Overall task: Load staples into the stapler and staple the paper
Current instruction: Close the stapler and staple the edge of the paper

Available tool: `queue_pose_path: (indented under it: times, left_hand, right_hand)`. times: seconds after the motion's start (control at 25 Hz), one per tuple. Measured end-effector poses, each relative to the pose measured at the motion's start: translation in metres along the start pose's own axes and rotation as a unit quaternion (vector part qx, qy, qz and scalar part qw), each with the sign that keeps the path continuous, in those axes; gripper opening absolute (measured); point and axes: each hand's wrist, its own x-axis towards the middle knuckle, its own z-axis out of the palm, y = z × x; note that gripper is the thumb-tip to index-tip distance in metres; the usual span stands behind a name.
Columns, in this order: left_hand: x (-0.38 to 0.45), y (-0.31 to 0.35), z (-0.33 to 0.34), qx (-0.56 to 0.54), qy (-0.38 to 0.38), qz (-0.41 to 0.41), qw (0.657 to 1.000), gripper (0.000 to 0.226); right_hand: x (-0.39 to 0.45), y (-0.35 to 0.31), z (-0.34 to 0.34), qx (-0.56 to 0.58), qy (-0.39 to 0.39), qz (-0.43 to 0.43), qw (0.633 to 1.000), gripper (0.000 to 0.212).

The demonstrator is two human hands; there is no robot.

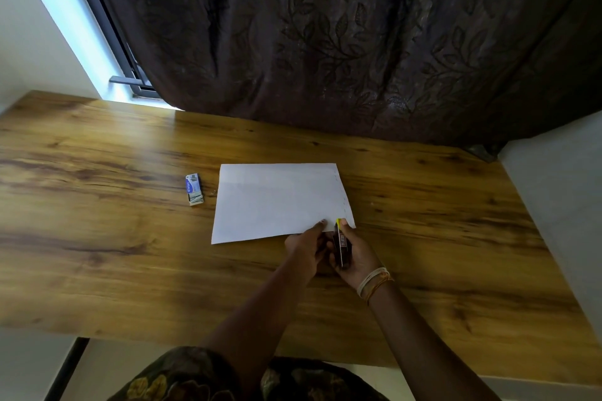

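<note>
Stapler (341,246), small, dark body with a yellow nose, sits at the near right corner of the paper (277,202), nose over the paper's near edge; whether the sheet is already between the jaws cannot be told. Looks light and rigid, hard smooth casing, likely a bit slippery, so best gripped around the middle of the body with the thumb on top for the squeeze. Right hand (353,254) holds it that way, fingers curled around the body from the right side, nose poking out past the fingertips. Left hand (308,246) is touching the stapler's left side, fingers bent, 1 fingertip (322,222) resting on the paper just beside the nose, probably pinning the sheet; whether it also grips the stapler is unclear. Paper is thin, floppy, light, will slide on the smooth wood unless held flat. It lies around the middle of the table (97,238), with a row of faint marks near its right edge, possibly staples, too small to tell. Staple box (194,189), open with staples showing, sits just off the paper's left edge. Dark curtain (358,42) hangs behind the far edge.
</note>
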Motion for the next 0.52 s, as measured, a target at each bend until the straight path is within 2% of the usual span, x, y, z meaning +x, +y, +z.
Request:
queue_pose_path:
  times: [0.2, 0.52]
  left_hand:
    - [-0.001, 0.001, 0.001, 0.029, 0.001, -0.009, 1.0, 0.042]
    - [-0.001, 0.001, -0.001, 0.017, -0.014, -0.005, 1.0, 0.037]
  right_hand:
    - [-0.003, 0.005, 0.003, 0.009, -0.01, 0.011, 1.0, 0.035]
    - [0.001, 0.008, 0.01, 0.002, 0.009, -0.002, 1.0, 0.029]
